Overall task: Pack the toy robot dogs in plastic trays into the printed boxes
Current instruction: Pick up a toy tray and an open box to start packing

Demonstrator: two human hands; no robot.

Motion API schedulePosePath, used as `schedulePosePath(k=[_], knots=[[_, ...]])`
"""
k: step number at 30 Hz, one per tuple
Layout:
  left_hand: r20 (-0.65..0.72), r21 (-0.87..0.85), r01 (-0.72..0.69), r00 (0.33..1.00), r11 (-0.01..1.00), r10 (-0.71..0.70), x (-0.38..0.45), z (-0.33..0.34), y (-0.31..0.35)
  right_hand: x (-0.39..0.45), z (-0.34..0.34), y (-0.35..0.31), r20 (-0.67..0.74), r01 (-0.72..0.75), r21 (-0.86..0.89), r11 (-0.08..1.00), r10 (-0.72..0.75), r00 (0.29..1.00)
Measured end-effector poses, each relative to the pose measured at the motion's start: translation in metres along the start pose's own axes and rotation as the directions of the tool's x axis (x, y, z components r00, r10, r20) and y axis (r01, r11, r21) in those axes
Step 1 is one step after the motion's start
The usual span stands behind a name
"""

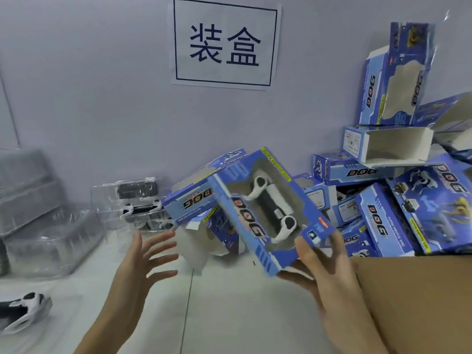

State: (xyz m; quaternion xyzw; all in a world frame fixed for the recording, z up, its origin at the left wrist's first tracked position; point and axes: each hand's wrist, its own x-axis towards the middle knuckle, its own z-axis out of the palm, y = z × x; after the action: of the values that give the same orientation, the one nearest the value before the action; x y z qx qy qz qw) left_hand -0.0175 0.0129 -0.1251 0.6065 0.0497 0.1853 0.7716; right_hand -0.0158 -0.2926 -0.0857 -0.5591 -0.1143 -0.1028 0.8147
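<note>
Blue printed box (265, 210), toy dog inside | right hand (329, 274) grips lower corner | left hand (143, 261) spread, apart

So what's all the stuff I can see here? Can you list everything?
Filled box: one, blue with a window, a white and black toy dog inside, held up in the middle.
Empty printed boxes: a big pile, too many to count, blue, on the right against the wall.
Toy dogs in clear trays: a few, white and black, stacked at the back left.
Clear plastic trays: a stack, see-through, far left.
Loose toy dog: one, white and black, bottom left on the table.
Sign: one, white with dark characters, on the wall.
Cardboard carton: one, brown, bottom right.
Left hand: open, fingers spread, holding nothing.
Right hand: holds the filled box at its lower end.
</note>
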Motion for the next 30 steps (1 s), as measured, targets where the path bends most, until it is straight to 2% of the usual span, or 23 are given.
schedulePosePath(k=[2,4,5,6,8,9,10,11,13,15,18,21,27,30], knots=[[-0.002,0.015,-0.004,1.0,1.0,0.004,-0.001,0.002,0.0,-0.006,0.0,-0.004,-0.293,0.181,0.131,0.975,-0.136,0.946],[0.016,0.01,0.006,1.0,1.0,-0.006,-0.003,0.006,-0.001,-0.015,-0.002,-0.007,-0.527,0.353,0.097,0.931,-0.253,0.811],[0.032,0.01,0.011,0.999,1.0,-0.011,-0.004,0.009,-0.002,-0.022,0.001,-0.009,-0.607,0.402,0.044,0.915,-0.295,0.738],[0.05,0.01,0.015,0.999,1.0,-0.015,-0.005,0.011,-0.004,-0.032,-0.004,-0.014,-0.607,0.44,0.006,0.898,-0.347,0.715],[0.088,0.012,0.023,0.996,1.0,-0.024,-0.007,0.017,-0.005,-0.051,-0.001,-0.012,-0.72,0.439,0.158,0.884,-0.201,0.664],[0.105,0.019,0.026,0.994,0.999,-0.028,-0.008,0.021,-0.005,-0.054,0.003,-0.006,-0.649,0.336,-0.011,0.942,-0.262,0.715],[0.118,0.027,0.03,0.992,0.999,-0.033,-0.009,0.023,-0.005,-0.054,0.001,0.003,-0.497,0.223,-0.211,0.952,-0.301,0.814],[0.125,0.034,0.036,0.991,0.999,-0.04,-0.01,0.026,-0.005,-0.06,0.009,0.019,-0.446,0.193,-0.216,0.957,-0.272,0.853],[0.132,0.042,0.046,0.99,0.998,-0.051,-0.013,0.03,-0.005,-0.066,0.028,0.03,-0.44,0.19,-0.196,0.962,-0.259,0.86],[0.128,0.062,0.052,0.99,0.997,-0.06,-0.014,0.032,-0.005,-0.064,0.041,0.019,-0.413,0.164,-0.102,0.981,-0.192,0.89],[0.105,0.092,0.068,0.991,0.993,-0.077,-0.016,0.035,-0.004,-0.052,0.035,0.002,-0.148,0.016,-0.242,0.97,-0.054,0.988],[0.082,0.082,0.073,0.993,0.994,-0.079,-0.018,0.037,-0.002,-0.033,0.026,-0.004,0.033,-0.125,-0.368,0.921,0.148,0.988],[0.077,0.077,0.045,0.996,0.996,-0.051,-0.021,0.042,-0.005,0.003,0.019,0.006,0.091,-0.206,-0.617,0.76,0.329,0.94],[0.068,0.085,0.037,0.997,0.996,-0.043,-0.022,0.042,-0.005,0.013,0.026,0.015,0.108,-0.183,-0.688,0.702,0.348,0.931]])
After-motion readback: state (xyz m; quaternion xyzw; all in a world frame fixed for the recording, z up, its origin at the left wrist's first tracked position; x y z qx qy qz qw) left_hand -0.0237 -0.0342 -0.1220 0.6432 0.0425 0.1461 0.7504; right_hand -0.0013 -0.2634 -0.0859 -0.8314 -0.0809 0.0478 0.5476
